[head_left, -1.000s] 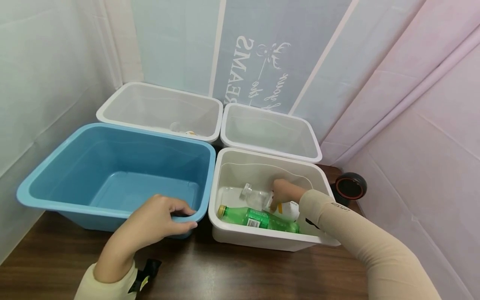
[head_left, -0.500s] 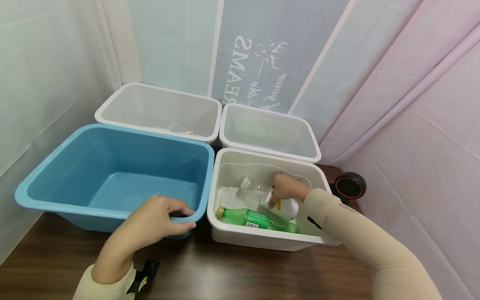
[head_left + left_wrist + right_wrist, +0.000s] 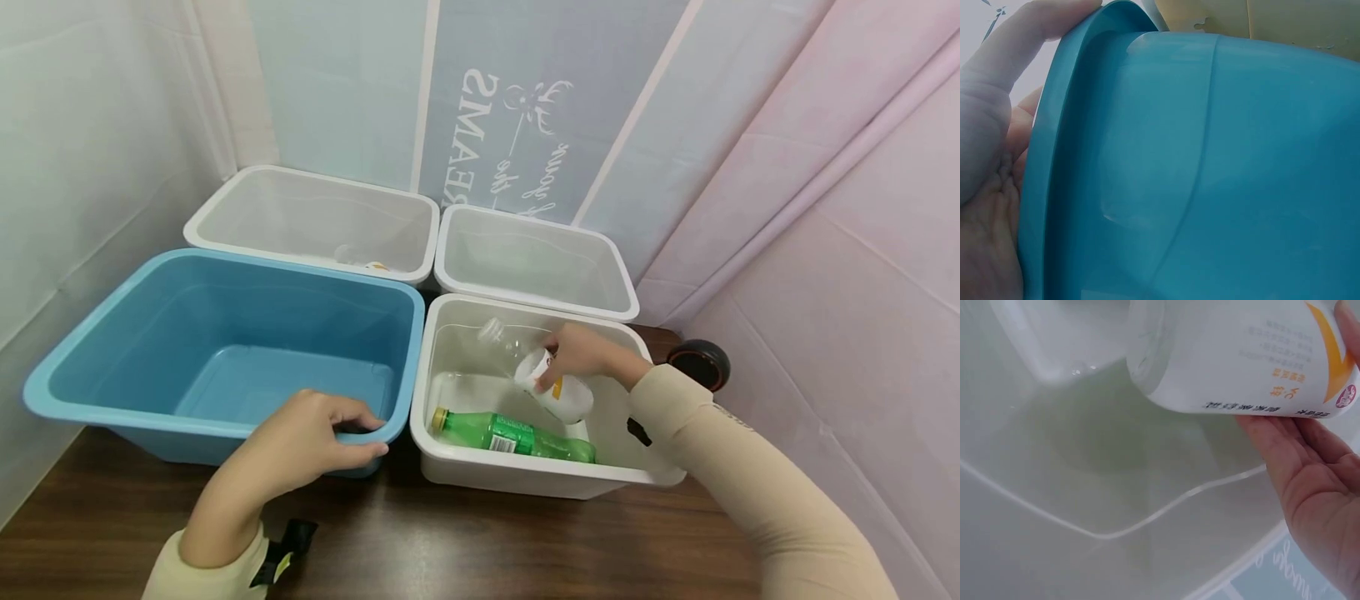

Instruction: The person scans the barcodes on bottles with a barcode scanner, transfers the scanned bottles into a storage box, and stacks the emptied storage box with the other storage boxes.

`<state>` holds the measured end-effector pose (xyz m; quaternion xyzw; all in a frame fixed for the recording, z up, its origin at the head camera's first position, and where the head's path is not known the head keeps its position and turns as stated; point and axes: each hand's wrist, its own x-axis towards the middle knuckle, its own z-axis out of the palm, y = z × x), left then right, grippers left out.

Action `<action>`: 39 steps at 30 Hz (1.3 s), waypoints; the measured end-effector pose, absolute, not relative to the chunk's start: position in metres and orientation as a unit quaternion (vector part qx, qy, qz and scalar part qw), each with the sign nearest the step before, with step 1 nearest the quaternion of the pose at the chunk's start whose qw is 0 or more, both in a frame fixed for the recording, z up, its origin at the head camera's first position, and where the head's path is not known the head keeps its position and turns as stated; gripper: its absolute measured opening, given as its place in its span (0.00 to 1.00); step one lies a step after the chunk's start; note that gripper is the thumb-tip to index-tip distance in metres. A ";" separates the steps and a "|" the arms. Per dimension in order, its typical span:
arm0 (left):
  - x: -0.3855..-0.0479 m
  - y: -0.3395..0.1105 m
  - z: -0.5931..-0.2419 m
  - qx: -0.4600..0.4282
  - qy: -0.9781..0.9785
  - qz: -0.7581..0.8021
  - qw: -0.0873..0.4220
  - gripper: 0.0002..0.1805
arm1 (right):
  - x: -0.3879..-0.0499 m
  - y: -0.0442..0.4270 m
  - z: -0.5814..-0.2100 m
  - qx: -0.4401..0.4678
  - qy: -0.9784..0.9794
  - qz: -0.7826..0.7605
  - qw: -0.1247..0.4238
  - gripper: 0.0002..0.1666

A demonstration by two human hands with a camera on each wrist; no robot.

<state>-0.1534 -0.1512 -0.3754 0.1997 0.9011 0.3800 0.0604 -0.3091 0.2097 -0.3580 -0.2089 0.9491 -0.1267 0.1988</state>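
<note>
My right hand (image 3: 581, 352) grips a clear plastic bottle (image 3: 555, 387) round its white label, which bears an orange mark. Its clear neck tilts up to the far left, inside the front white bin (image 3: 442, 329). In the right wrist view, the fingers hold the label of the bottle (image 3: 1229, 356) from the side. Below it on the bin floor, apart from the hand, lies a green plastic bottle (image 3: 513, 435) with a gold cap. My left hand (image 3: 315, 437) pinches the near right corner of the blue tub's rim (image 3: 416, 358). The left wrist view shows the tub wall (image 3: 1241, 144) close up.
Two more white bins stand behind: the back left bin (image 3: 315, 179) has a small clear and orange item inside, the back right bin (image 3: 532, 218) shows bare walls. A round black object (image 3: 699, 364) sits at the right. All stand on a brown wooden table (image 3: 450, 550).
The right hand has lifted the clear bottle off the bin floor, with its neck swinging up. The left hand has stayed on the tub rim, and the green bottle lies as before.
</note>
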 end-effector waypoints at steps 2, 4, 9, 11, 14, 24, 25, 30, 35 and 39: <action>-0.153 -0.151 -0.376 0.199 0.901 0.380 0.061 0.13 | -0.309 0.212 -0.352 -0.203 0.950 -0.140 0.193 0.18; -0.153 -0.151 -0.376 0.199 0.901 0.380 0.062 0.13 | -0.308 0.214 -0.345 -0.192 0.951 -0.151 0.188 0.21; -0.154 -0.151 -0.376 0.198 0.899 0.384 0.066 0.13 | -0.305 0.217 -0.332 -0.176 0.950 -0.181 0.184 0.22; -0.154 -0.151 -0.376 0.198 0.899 0.385 0.067 0.13 | -0.305 0.218 -0.328 -0.171 0.948 -0.192 0.185 0.24; -0.154 -0.151 -0.375 0.199 0.899 0.386 0.066 0.13 | -0.304 0.221 -0.324 -0.167 0.948 -0.200 0.181 0.27; -0.154 -0.151 -0.375 0.200 0.895 0.392 0.066 0.12 | -0.296 0.229 -0.309 -0.164 0.949 -0.227 0.149 0.31; -0.154 -0.151 -0.374 0.200 0.896 0.390 0.065 0.12 | -0.296 0.230 -0.307 -0.163 0.948 -0.231 0.147 0.31; -0.153 -0.151 -0.374 0.199 0.898 0.386 0.064 0.13 | -0.293 0.236 -0.298 -0.146 0.948 -0.246 0.137 0.36; -0.154 -0.151 -0.374 0.199 0.899 0.384 0.064 0.13 | -0.291 0.244 -0.290 -0.120 0.955 -0.240 0.129 0.44; -0.154 -0.151 -0.375 0.200 0.900 0.383 0.061 0.13 | -0.288 0.247 -0.285 -0.117 0.959 -0.233 0.112 0.48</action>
